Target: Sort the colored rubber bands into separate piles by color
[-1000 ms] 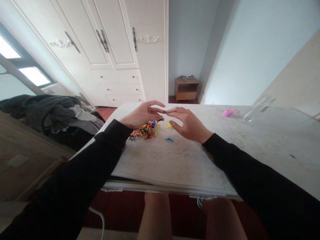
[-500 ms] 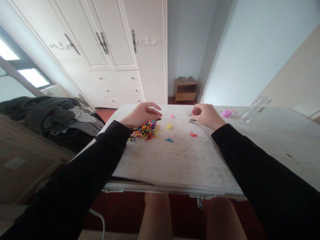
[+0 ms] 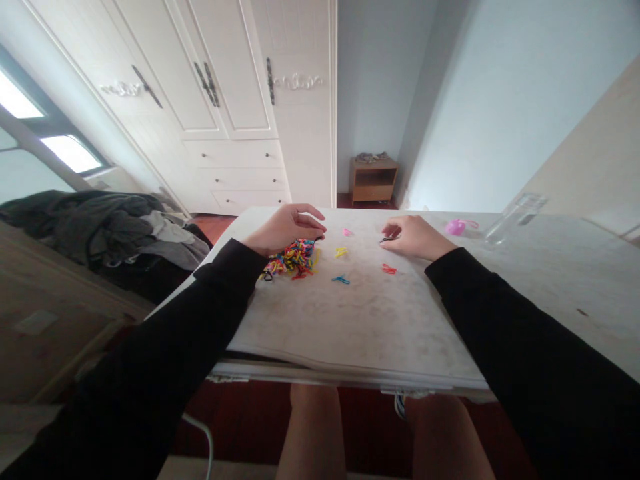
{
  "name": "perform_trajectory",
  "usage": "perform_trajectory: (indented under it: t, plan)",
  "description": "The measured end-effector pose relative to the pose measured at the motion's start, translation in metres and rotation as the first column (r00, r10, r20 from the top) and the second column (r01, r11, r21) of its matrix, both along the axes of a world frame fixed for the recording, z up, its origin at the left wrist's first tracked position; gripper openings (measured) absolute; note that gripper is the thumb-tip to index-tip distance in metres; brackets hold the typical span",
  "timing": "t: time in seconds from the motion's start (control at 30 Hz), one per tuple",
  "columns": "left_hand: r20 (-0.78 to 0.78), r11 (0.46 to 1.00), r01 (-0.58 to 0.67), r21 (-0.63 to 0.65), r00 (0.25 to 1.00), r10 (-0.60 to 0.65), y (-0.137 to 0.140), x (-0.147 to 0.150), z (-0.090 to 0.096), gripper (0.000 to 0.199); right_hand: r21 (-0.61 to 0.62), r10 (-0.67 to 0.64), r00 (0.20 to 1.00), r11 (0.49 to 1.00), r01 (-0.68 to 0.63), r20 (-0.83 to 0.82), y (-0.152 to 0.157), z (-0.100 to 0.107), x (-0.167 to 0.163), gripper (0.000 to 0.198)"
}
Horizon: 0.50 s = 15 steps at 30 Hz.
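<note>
My left hand (image 3: 293,227) is over the far edge of a heap of small multicoloured rubber bands (image 3: 295,259), its thumb and fingertips pinched on a bit of black band. Across the table my right hand (image 3: 413,235) is low at the tabletop, fingers closed around a black rubber band (image 3: 386,239). Between the hands lie small groups of bands: pink bands (image 3: 347,233), yellow bands (image 3: 341,253) and blue bands (image 3: 341,280). Red bands (image 3: 389,269) rest just nearer than my right hand.
A pink pouch-like item (image 3: 456,227) and a clear glass bottle (image 3: 515,220), tilted in view, are at the table's far right. The white table's front edge (image 3: 350,380) runs above my knees. Dark clothes (image 3: 100,230) are piled at left, before a white wardrobe (image 3: 240,160).
My right hand has lowered slightly to the tabletop, bringing its black band down where another black band lay. My left hand keeps its pinch. The view has shifted a little.
</note>
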<state>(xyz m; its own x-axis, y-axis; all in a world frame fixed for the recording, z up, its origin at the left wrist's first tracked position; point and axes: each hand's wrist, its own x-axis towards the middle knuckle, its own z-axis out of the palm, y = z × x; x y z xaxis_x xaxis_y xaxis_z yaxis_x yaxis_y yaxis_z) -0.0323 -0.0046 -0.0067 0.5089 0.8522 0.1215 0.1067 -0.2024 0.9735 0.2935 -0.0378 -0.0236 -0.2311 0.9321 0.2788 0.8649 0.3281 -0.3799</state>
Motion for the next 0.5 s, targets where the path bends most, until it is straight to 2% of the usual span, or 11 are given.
perform_trajectory:
  t: [0.27, 0.5]
  plan:
    - [-0.093, 0.986, -0.076, 0.148, 0.992, 0.091, 0.014, -0.020, 0.003, 0.023, 0.009, 0.020, 1.000, 1.000, -0.020, -0.002, 0.002, -0.003, -0.002, 0.023]
    - [-0.217, 0.982, -0.024, 0.185, 0.974, 0.065, 0.009, -0.021, 0.007, 0.018, 0.053, -0.048, 0.998, 0.998, 0.046, 0.038, 0.000, -0.002, -0.006, 0.013]
